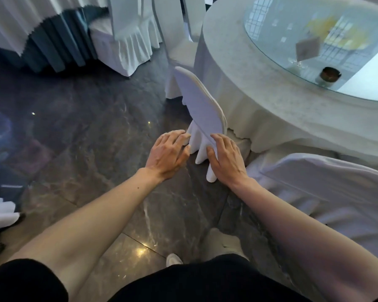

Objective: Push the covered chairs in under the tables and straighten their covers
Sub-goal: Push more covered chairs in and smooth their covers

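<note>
A chair in a white cover (pixel 202 105) stands pushed in against the round table (pixel 260 101), its back edge-on to me. Pleats of the cover's skirt (pixel 202 149) hang down to the dark floor. My left hand (pixel 169 152) lies with straight fingers against the left side of the skirt. On the right side of the skirt rests my right hand (pixel 226 156), fingers extended, near the lower edge of the chair back. Neither hand curls round the fabric.
A second covered chair (pixel 327 192) stands close at my right. More covered chairs (pixel 129 40) and another draped table (pixel 20 25) are at the back left. The round table carries a glass turntable (pixel 314 40) with a small jar (pixel 328 76). Polished dark floor lies left.
</note>
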`<state>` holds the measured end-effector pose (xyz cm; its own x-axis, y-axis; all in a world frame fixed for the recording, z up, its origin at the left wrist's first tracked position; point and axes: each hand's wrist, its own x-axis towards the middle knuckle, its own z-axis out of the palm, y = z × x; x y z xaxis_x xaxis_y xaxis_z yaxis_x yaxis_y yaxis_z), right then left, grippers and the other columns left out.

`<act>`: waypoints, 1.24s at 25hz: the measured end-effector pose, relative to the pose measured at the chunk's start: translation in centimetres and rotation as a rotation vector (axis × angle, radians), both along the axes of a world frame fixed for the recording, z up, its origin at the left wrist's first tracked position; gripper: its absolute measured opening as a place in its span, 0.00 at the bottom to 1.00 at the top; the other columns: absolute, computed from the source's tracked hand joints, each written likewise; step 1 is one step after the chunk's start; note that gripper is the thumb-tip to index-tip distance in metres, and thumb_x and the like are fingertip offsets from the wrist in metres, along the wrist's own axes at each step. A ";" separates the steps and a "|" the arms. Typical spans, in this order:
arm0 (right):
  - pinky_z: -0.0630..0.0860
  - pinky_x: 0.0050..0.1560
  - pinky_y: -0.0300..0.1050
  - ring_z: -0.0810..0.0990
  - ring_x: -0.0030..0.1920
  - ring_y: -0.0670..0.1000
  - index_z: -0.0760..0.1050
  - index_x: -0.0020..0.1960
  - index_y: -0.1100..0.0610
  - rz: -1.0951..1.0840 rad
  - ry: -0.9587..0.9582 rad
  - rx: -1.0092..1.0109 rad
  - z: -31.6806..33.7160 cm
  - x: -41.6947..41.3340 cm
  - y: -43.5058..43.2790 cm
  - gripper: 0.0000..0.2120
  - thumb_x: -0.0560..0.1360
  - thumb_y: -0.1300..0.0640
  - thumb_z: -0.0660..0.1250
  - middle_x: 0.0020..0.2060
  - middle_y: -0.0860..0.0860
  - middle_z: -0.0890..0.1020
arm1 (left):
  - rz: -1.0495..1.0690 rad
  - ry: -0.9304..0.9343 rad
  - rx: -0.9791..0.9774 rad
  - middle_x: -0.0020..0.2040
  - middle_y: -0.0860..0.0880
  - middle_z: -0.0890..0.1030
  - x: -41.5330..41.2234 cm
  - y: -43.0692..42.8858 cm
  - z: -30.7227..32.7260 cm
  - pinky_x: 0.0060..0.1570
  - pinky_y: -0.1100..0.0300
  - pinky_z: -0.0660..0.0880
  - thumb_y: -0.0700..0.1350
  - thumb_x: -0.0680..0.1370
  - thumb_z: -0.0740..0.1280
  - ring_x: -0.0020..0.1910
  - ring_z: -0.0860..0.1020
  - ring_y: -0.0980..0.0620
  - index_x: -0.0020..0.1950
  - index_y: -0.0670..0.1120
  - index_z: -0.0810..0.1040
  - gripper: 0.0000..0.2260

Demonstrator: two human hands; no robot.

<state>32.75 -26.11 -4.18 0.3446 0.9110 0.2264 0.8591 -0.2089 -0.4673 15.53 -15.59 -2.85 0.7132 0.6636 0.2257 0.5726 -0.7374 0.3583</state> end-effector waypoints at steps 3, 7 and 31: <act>0.65 0.66 0.52 0.70 0.65 0.58 0.66 0.69 0.58 -0.047 0.013 0.007 0.0 0.4 4.0 0.19 0.81 0.51 0.56 0.66 0.56 0.73 | -0.016 -0.025 -0.013 0.68 0.46 0.74 0.3 4.0 -0.4 0.69 0.51 0.62 0.50 0.82 0.56 0.67 0.70 0.46 0.67 0.47 0.72 0.16; 0.65 0.67 0.52 0.69 0.66 0.57 0.64 0.70 0.57 -0.131 0.011 0.023 -0.6 3.0 10.3 0.19 0.81 0.51 0.56 0.67 0.55 0.71 | -0.070 -0.020 -0.013 0.68 0.46 0.73 2.8 10.1 -1.3 0.69 0.51 0.63 0.49 0.82 0.56 0.67 0.71 0.46 0.67 0.46 0.72 0.16; 0.67 0.39 0.49 0.78 0.45 0.58 0.70 0.48 0.51 -0.612 0.221 -0.378 -4.7 12.5 35.3 0.18 0.81 0.42 0.45 0.48 0.53 0.80 | -0.935 0.300 -0.094 0.45 0.45 0.81 26.0 44.7 -5.5 0.44 0.52 0.72 0.58 0.79 0.46 0.44 0.79 0.42 0.49 0.44 0.78 0.26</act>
<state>45.26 9.21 -8.89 0.8158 0.5439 -0.1967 0.4324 -0.7994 -0.4171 41.56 29.09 -8.36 0.9788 -0.1909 -0.0747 -0.1500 -0.9153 0.3737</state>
